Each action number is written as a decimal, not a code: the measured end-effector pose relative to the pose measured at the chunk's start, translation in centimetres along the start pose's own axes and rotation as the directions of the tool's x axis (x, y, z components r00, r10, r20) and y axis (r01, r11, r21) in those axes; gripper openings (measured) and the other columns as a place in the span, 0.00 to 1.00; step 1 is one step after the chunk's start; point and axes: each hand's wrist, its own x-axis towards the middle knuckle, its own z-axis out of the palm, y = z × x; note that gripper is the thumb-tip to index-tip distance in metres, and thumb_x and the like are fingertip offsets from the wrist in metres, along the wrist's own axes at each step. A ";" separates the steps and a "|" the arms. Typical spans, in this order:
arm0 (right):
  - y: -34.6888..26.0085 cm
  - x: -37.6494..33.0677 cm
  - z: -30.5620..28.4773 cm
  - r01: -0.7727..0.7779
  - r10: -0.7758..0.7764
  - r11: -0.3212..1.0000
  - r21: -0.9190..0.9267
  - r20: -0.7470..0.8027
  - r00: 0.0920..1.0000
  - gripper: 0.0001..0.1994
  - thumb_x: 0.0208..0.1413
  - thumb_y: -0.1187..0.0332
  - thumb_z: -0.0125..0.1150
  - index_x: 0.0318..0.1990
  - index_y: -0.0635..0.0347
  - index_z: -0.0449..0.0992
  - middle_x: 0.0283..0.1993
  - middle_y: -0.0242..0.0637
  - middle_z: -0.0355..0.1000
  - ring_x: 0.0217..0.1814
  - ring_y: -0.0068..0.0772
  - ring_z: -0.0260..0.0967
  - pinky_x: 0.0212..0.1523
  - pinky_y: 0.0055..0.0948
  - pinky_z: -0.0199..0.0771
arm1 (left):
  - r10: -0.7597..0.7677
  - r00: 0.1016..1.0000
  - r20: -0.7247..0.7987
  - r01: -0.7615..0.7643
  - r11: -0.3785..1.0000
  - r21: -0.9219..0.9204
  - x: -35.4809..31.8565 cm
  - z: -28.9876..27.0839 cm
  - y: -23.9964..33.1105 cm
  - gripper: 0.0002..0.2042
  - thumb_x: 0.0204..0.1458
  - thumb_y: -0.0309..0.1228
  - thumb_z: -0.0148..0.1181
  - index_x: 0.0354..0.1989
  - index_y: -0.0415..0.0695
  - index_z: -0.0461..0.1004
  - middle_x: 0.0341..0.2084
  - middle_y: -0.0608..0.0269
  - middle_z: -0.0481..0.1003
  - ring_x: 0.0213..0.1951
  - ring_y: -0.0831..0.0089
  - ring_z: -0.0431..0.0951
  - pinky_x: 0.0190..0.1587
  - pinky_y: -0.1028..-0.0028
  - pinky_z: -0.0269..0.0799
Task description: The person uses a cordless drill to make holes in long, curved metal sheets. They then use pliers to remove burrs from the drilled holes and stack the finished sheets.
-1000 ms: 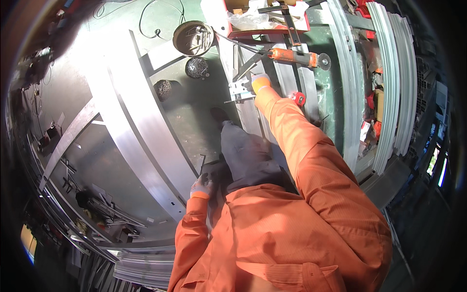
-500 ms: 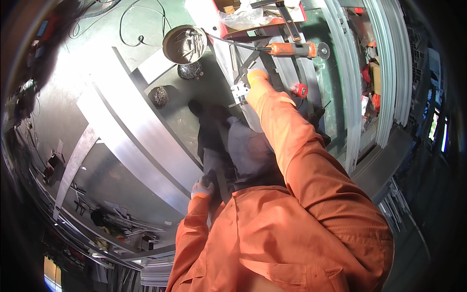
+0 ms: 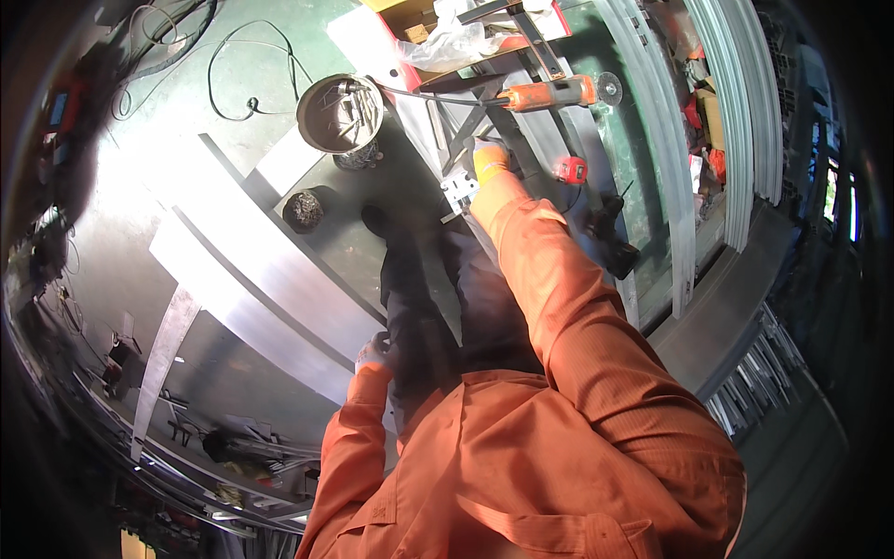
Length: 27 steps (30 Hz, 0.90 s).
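My right hand (image 3: 490,160), in an orange and grey glove, reaches forward among metal strips on the work surface. Its fingers look curled, but what they hold, if anything, is hidden. Just beside it is a small silver metal bracket (image 3: 458,190) with holes. My left hand (image 3: 373,353), gloved too, is low beside my left thigh, close to the edge of a long flat metal panel (image 3: 312,282). How its fingers are set cannot be made out. Beyond my right hand lies an orange angle grinder (image 3: 549,94) with a disc, and to its right a red tape measure (image 3: 570,170).
A round pan (image 3: 307,124) of metal pieces stands ahead, near a small container of metal bits (image 3: 304,212). At the top is an open cardboard box (image 3: 410,19) with plastic wrap. A dark power tool (image 3: 610,238) and long metal profiles (image 3: 736,121) are at right. Cables (image 3: 212,84) trail at upper left.
The whole view has shifted a little. My right hand stays by the bracket, its fingers now showing more. My left hand remains beside my thigh, and my legs have moved slightly.
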 end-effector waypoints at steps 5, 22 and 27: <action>-1.4 -1.9 0.4 0.148 -0.130 0.939 0.311 -0.079 0.988 0.24 0.59 0.45 0.55 0.37 0.58 0.82 0.30 0.39 0.79 0.31 0.42 0.76 0.35 0.39 0.75 | 0.125 0.982 -0.143 -0.147 0.977 -0.156 2.2 -2.9 5.1 0.19 0.55 0.39 0.55 0.52 0.45 0.75 0.44 0.53 0.79 0.50 0.54 0.78 0.55 0.63 0.71; 4.0 -13.1 0.5 0.194 -0.521 0.570 0.799 0.169 0.837 0.27 0.44 0.54 0.75 0.48 0.62 0.78 0.39 0.42 0.80 0.39 0.36 0.76 0.44 0.31 0.75 | 0.205 0.978 0.048 -0.076 0.556 -0.828 14.4 -11.1 22.2 0.23 0.55 0.34 0.61 0.60 0.51 0.66 0.51 0.59 0.74 0.49 0.63 0.76 0.51 0.67 0.72; 10.4 -18.5 0.9 0.622 -0.742 0.582 0.524 0.030 0.669 0.22 0.52 0.64 0.65 0.55 0.56 0.74 0.41 0.44 0.78 0.41 0.40 0.77 0.46 0.34 0.76 | 0.730 0.683 -0.038 -0.536 0.536 0.653 13.5 -7.9 21.6 0.08 0.46 0.29 0.58 0.35 0.44 0.77 0.35 0.55 0.77 0.46 0.52 0.74 0.53 0.63 0.70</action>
